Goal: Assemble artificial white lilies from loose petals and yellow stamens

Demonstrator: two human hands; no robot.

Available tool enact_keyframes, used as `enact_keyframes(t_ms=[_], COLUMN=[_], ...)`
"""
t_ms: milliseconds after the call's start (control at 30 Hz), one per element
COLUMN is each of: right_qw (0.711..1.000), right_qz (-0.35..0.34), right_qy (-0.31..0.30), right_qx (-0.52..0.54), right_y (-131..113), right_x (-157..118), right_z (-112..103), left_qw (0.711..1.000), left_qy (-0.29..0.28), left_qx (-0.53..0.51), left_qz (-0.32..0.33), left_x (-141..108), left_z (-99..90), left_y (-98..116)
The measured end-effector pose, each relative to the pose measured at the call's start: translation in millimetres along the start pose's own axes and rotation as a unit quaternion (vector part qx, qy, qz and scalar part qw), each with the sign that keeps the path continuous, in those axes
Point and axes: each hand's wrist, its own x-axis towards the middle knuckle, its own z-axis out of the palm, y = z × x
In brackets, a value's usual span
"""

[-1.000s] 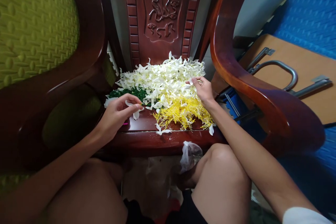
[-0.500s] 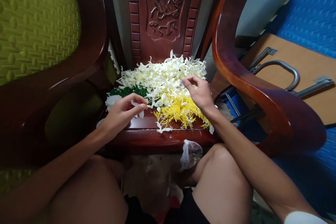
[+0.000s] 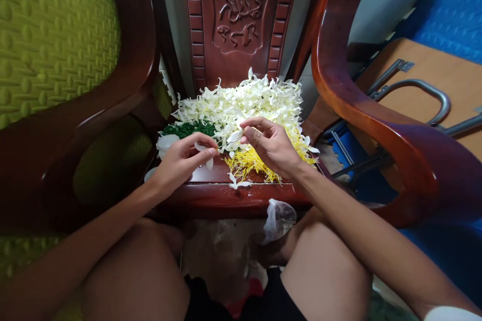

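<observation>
My left hand (image 3: 183, 159), at the left front of the wooden seat (image 3: 218, 197), is closed in a pinch. A thin stem seems to stick out from its fingertips, and white petals (image 3: 209, 163) show beside them. My right hand (image 3: 273, 146) pinches a white artificial flower (image 3: 235, 136) between thumb and forefinger, close to the left fingertips. Behind both hands spreads a heap of white flowers (image 3: 241, 100). Yellow stamen strands (image 3: 250, 164) lie under my right hand, which hides part of them. Small green pieces (image 3: 192, 129) are piled beyond my left hand.
Curved armrests (image 3: 380, 125) flank the seat, with a carved backrest (image 3: 241, 15) behind. One loose white flower (image 3: 239, 182) lies at the front edge. A clear plastic bag (image 3: 278, 220) hangs below it. A folded table (image 3: 417, 80) leans at the right.
My right hand has come left and slightly down from the white heap, bringing a white flower close to my left hand. The left hand keeps its pinch. The view has shifted slightly.
</observation>
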Motion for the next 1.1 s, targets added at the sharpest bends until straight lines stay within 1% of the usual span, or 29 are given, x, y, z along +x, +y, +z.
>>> enact_keyframes(t_ms=[67,167,233,300,400,500,600,800,867,967,1100], right_qw=[1.0,0.999,0.999,0.998,0.996,0.991,0.991,0.987,0.985,0.983,0.985], right_qz=[-0.009,-0.018,-0.008,0.01,0.036,0.045,0.047,0.078,0.083,0.086,0.064], right_qy=[-0.011,0.013,0.033,0.035,-0.004,-0.045,-0.046,-0.058,-0.059,-0.067,-0.085], right_qx=[0.014,0.04,0.042,0.053,0.086,0.113,0.119,0.125,0.136,0.149,0.135], right_y=[-3,-10,-12,-11,-7,-5,-4,1,1,2,10], right_x=[-2,-6,-7,-6,-6,-6,-7,-8,-9,-12,-16], right_z=[-1,-2,-1,0,2,5,7,12,15,18,23], left_qw=[1.0,0.999,0.998,0.997,0.998,0.998,0.998,0.997,0.995,0.988,0.976], left_qy=[0.013,0.034,0.039,0.032,0.012,-0.002,-0.003,-0.001,0.002,-0.008,-0.022], left_qx=[-0.01,-0.034,-0.049,-0.06,-0.067,-0.069,-0.069,-0.063,-0.082,-0.137,-0.191], left_qz=[-0.002,-0.008,-0.014,-0.018,-0.014,-0.001,0.011,0.038,0.05,0.071,0.102], left_x=[0,0,0,-1,-2,-3,-3,-4,-4,-4,-4], left_z=[-0.9,-2.4,-2.9,-2.6,-1.6,-0.8,-0.3,-0.2,-0.4,-0.3,1.2], left_y=[-2,-7,-9,-9,-8,-6,-5,-5,-5,-6,-7])
